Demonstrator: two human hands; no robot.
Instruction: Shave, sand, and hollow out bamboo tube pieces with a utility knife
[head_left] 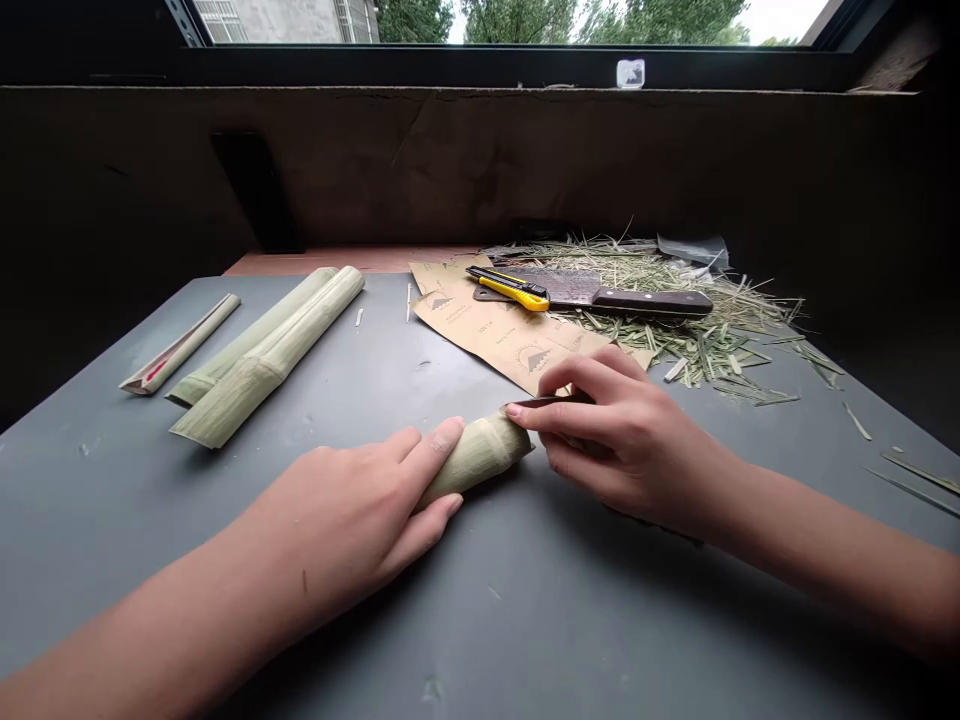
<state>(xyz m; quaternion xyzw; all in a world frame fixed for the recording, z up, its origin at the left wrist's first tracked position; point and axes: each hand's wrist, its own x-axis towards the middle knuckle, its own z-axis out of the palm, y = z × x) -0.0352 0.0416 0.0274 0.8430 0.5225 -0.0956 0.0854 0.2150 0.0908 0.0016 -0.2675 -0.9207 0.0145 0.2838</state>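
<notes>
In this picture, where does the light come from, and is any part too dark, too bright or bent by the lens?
Head view: daylight enters from the window at the top, where the sky is overexposed; the wall below it is nearly black; soft shadows lie under the left hand and right hand on the grey mat; the wide lens bends the edges; the bamboo piece stays sharp.

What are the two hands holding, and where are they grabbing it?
The left hand grips a short bamboo piece around its near end. The right hand pinches a dark strip against its far end.
</notes>
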